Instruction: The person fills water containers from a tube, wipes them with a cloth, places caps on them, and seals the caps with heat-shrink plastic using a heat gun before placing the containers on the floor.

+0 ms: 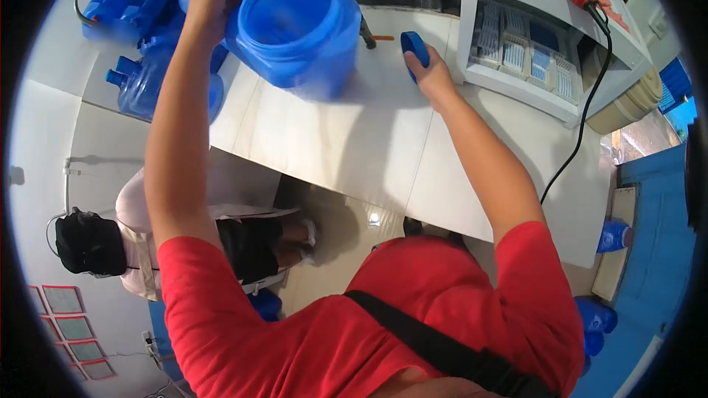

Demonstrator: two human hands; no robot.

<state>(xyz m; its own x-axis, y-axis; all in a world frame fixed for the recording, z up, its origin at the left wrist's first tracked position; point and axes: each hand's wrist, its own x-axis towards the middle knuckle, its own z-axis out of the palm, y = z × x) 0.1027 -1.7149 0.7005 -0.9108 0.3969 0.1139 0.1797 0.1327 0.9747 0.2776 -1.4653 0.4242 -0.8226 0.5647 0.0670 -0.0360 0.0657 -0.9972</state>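
On the tiled counter (295, 133) stands a translucent blue container (295, 37) with a wide round mouth, its opening uncovered. My left hand (210, 0) is raised at the container's left side, its fingers bent at another blue plastic piece behind it; what they grip there is hard to make out. To the right of the container, my right hand (429, 70) holds a blue ring-shaped lid (413, 51) on edge between thumb and fingers, apart from the container.
A white cabinet (523, 44) with small baskets stands right of my right hand, a black cable (588, 103) hanging before it. Blue water bottles (151, 85) sit at the left. A seated person (140, 228) is at the lower left. A dark rod stands behind the container.
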